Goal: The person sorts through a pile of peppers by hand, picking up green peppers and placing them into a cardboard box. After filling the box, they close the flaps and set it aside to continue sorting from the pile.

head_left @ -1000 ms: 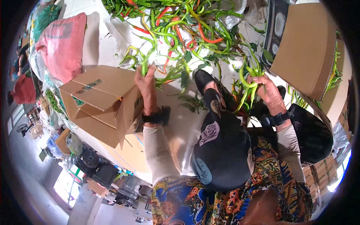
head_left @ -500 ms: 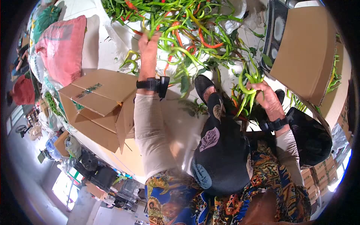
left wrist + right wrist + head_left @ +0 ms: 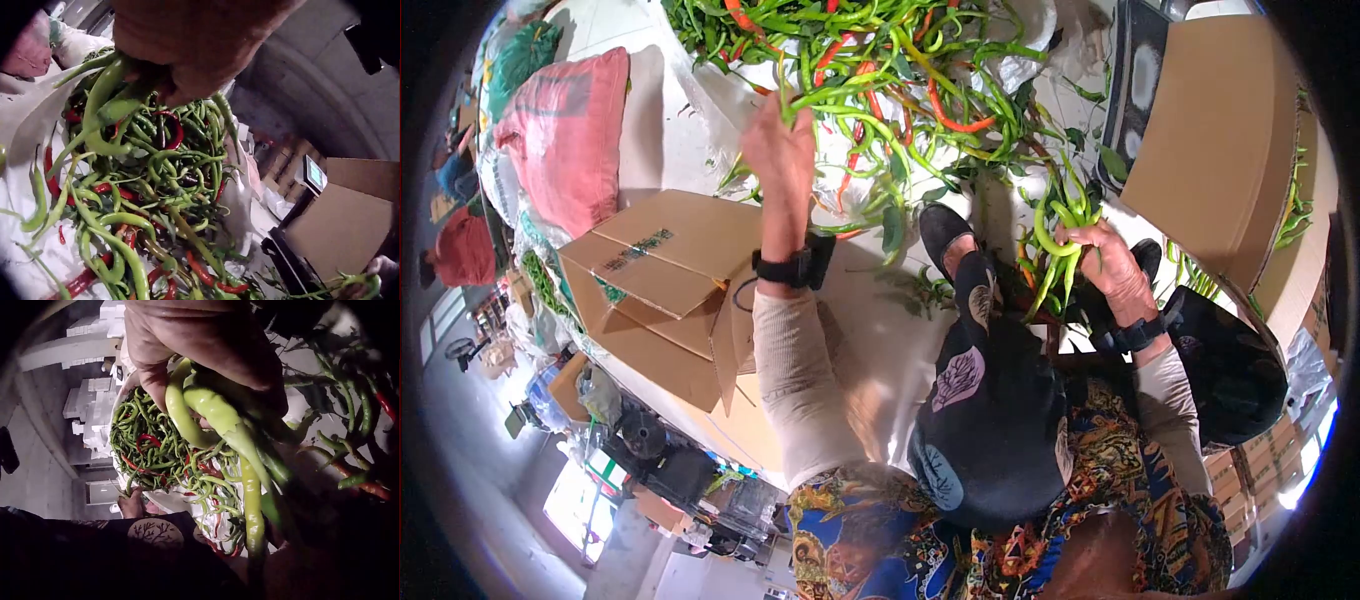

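Long green and red chili peppers (image 3: 870, 80) lie in a big loose pile on white sheeting at the top of the head view. At the pile's near left edge my left hand (image 3: 780, 150) pinches green peppers (image 3: 103, 109), which hang from its fingers in the left wrist view. Farther right, my right hand (image 3: 1118, 262) grips a bunch of light green peppers (image 3: 1060, 228). In the right wrist view the thumb and fingers curl round these peppers (image 3: 215, 409), hiding part of them. More green and red peppers (image 3: 359, 478) lie below that hand.
An opened cardboard box (image 3: 670, 270) stands left of my left arm. Another cardboard box (image 3: 1210, 130) holding peppers is at the right, near a dark-framed scale (image 3: 1138, 85). A pink sack (image 3: 570, 130) lies far left. My shoe (image 3: 945, 228) is between the hands.
My left hand has moved forward from beside the left box to the pile's edge, and different peppers now show in its fingers. The right hand has stayed nearly in place with its bunch.
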`<state>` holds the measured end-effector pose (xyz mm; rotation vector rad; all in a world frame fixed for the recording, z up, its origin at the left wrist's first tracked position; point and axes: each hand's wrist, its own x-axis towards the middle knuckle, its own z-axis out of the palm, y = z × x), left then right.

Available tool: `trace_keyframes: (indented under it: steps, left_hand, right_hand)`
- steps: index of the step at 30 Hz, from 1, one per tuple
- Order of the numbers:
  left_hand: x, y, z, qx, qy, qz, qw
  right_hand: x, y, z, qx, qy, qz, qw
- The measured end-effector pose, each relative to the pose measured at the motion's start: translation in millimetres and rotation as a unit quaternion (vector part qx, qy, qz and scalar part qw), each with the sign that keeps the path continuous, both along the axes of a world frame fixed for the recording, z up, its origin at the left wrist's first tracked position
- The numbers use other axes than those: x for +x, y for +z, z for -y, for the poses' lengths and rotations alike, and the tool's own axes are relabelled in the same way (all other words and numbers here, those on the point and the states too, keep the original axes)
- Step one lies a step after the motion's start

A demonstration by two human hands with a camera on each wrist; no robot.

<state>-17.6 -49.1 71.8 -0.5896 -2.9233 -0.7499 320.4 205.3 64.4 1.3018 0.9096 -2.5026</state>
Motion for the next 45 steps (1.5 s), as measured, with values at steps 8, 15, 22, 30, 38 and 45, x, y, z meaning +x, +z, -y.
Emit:
trace_keyframes:
  steps: [8,15,22,30,38,45]
  left_hand:
    - [25.9,-94.8,-28.0,-0.196,-0.206,0.083,0.955]
    - [-14.8,-70.1,-1.7,-0.092,-0.233,0.066,0.966]
    - [-17.1,-77.8,-6.1,-0.095,-0.180,0.139,0.969]
    - [2.8,-52.9,1.7,-0.185,-0.256,-0.004,0.949]
    - [6.3,-40.2,19.4,0.253,-0.001,0.448,0.857]
    - [-16.2,-100.8,-21.8,0.015,-0.015,0.157,0.987]
  right_hand:
    - [-6.6,8.9,9.4,0.007,-0.004,0.002,1.000]
    - [3.3,-3.9,3.7,0.021,-0.008,0.011,1.000]
    - [-7.5,8.2,10.3,0.011,0.008,0.012,1.000]
    - [-4.2,13.3,7.0,0.004,-0.011,0.016,1.000]
    - [-5.3,5.8,15.4,-0.011,0.022,0.014,1.000]
    - [1.0,5.3,10.7,0.008,0.022,0.001,1.000]
